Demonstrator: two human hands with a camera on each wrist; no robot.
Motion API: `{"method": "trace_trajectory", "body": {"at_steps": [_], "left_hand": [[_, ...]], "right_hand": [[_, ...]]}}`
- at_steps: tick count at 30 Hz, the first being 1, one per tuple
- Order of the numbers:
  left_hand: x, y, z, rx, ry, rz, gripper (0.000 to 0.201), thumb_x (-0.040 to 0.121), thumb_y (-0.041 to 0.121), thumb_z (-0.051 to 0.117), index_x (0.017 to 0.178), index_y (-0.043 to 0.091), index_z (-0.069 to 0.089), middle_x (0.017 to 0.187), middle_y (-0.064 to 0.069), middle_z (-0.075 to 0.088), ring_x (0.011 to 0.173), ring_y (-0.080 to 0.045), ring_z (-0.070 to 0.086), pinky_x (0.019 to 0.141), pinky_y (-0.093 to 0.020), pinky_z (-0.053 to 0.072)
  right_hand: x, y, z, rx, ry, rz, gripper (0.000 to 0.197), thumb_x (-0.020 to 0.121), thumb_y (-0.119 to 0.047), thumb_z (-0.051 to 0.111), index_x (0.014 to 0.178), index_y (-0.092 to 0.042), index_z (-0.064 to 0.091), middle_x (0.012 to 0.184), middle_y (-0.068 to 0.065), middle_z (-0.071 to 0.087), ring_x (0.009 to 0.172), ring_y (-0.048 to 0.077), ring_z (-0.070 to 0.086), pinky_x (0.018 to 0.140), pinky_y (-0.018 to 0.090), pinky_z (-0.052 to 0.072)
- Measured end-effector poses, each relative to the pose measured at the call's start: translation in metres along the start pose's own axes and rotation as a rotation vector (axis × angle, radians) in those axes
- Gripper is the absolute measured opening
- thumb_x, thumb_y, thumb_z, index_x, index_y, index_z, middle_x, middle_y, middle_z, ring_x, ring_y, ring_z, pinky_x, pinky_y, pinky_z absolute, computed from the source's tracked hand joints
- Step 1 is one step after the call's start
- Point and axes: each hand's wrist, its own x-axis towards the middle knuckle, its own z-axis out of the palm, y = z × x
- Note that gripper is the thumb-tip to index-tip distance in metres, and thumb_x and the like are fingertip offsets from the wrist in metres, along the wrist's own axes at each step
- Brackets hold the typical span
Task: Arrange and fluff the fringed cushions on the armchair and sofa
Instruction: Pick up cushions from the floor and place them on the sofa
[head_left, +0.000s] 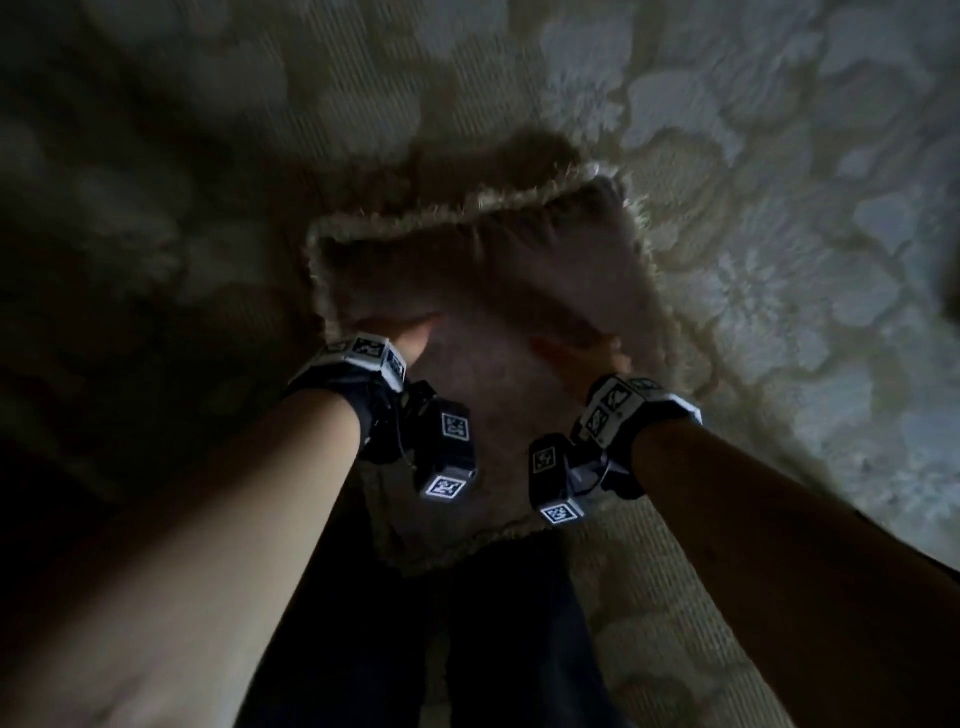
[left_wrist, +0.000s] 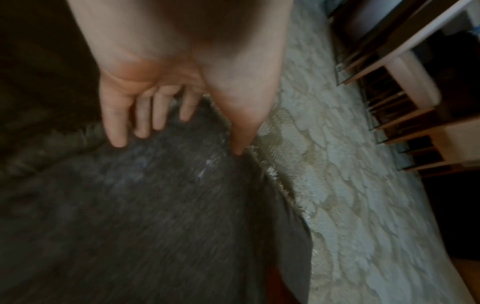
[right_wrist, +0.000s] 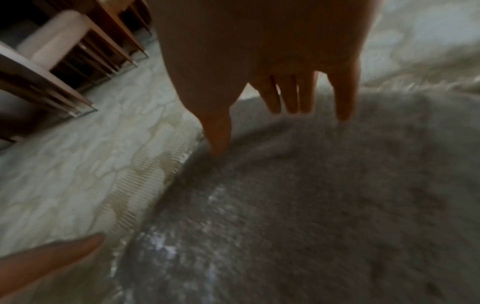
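Note:
A grey-beige cushion (head_left: 467, 270) edged with pale fringe is held up between my two hands over the carpet. My left hand (head_left: 410, 340) presses its left side, and in the left wrist view the left hand (left_wrist: 179, 142) lays straight fingers and thumb on the cushion (left_wrist: 155, 205). From the other side my right hand (head_left: 576, 348) pushes in. The right wrist view shows the right hand (right_wrist: 257, 129) with straight fingers dug a little into the cushion's (right_wrist: 311, 205) fabric. The pictures are dim and blurred.
A pale carpet (head_left: 753, 260) with a raised floral pattern lies under everything. A wooden slatted piece of furniture (left_wrist: 402, 107) stands on the carpet's edge, and the same furniture (right_wrist: 59, 61) shows in the right wrist view. My dark trouser legs (head_left: 467, 649) are below the cushion.

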Motion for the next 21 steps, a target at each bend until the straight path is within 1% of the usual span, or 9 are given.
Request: {"method": "trace_trajectory", "body": {"at_steps": [2,4,5,7,8,10,14,18,21], "left_hand": [[0.019,-0.005,0.04,0.194,-0.04,0.102,0.053,0.092,0.051,0.05,0.132,0.016,0.055,0.14,-0.011,0.052,0.12,-0.024,0.056,0.093,-0.028,0.047],[0.035,-0.017,0.076,0.382,0.126,0.154,0.041,0.101,0.045,0.028,0.112,0.028,0.064,0.127,-0.007,0.064,0.096,-0.008,0.065,0.075,-0.016,0.044],[0.034,-0.018,0.082,0.523,0.128,0.134,0.054,0.101,0.049,0.016,0.106,0.037,0.068,0.123,-0.003,0.067,0.095,-0.008,0.066,0.079,-0.02,0.047],[0.049,-0.025,0.101,0.754,0.211,0.285,0.054,0.093,0.066,0.018,0.116,0.042,0.06,0.133,-0.002,0.059,0.116,-0.025,0.058,0.098,-0.039,0.045],[0.049,-0.028,0.101,0.744,0.193,0.352,0.055,0.092,0.068,0.024,0.122,0.037,0.057,0.136,-0.005,0.055,0.122,-0.031,0.053,0.103,-0.044,0.042],[0.057,-0.029,0.09,0.708,0.248,0.351,0.049,0.098,0.051,0.036,0.127,0.018,0.058,0.132,-0.013,0.057,0.121,-0.034,0.053,0.101,-0.041,0.039],[0.03,-0.031,0.064,0.707,0.295,0.36,0.04,0.104,0.029,0.031,0.129,0.01,0.056,0.117,-0.018,0.065,0.105,-0.037,0.061,0.086,-0.04,0.046],[-0.052,-0.012,0.022,0.717,0.333,0.386,0.039,0.101,0.03,0.037,0.107,0.005,0.067,0.1,-0.02,0.07,0.095,-0.04,0.066,0.076,-0.04,0.05],[-0.126,0.015,-0.027,0.643,0.348,0.364,0.041,0.1,0.034,0.036,0.103,0.009,0.068,0.099,-0.02,0.07,0.094,-0.038,0.066,0.078,-0.038,0.051]], "right_hand": [[0.026,0.0,0.024,-0.051,0.042,0.031,0.127,0.064,-0.074,0.069,0.153,-0.006,0.008,0.157,0.018,0.012,0.143,0.037,0.02,0.117,0.045,0.022],[0.052,0.001,0.044,-0.206,0.179,0.022,0.122,0.065,-0.068,0.071,0.15,-0.003,0.014,0.151,0.02,0.019,0.139,0.038,0.021,0.113,0.048,0.023],[0.062,-0.001,0.049,-0.289,0.238,-0.014,0.114,0.067,-0.065,0.071,0.148,-0.002,0.02,0.148,0.02,0.026,0.136,0.037,0.025,0.109,0.05,0.026],[0.083,-0.002,0.053,-0.362,0.284,-0.105,0.086,0.076,-0.053,0.068,0.141,-0.006,0.037,0.14,0.015,0.043,0.128,0.035,0.041,0.103,0.046,0.037],[0.09,-0.002,0.052,-0.384,0.283,-0.169,0.065,0.081,-0.047,0.064,0.133,-0.011,0.05,0.134,0.012,0.052,0.123,0.033,0.05,0.098,0.041,0.042],[0.091,-0.002,0.043,-0.497,0.246,-0.276,0.031,0.092,-0.033,0.053,0.118,-0.018,0.064,0.125,0.008,0.061,0.115,0.031,0.059,0.086,0.033,0.046],[0.051,0.004,0.024,-0.596,0.199,-0.409,0.029,0.098,-0.03,0.044,0.119,-0.021,0.063,0.128,0.01,0.06,0.117,0.033,0.057,0.089,0.036,0.045],[-0.027,0.001,-0.024,-0.576,0.211,-0.398,0.036,0.096,-0.044,0.045,0.125,-0.028,0.058,0.125,0.011,0.061,0.115,0.034,0.058,0.083,0.034,0.045],[-0.106,-0.012,-0.076,-0.567,0.234,-0.416,0.041,0.097,-0.047,0.043,0.138,-0.038,0.045,0.122,0.015,0.061,0.115,0.037,0.057,0.088,0.039,0.047]]}}
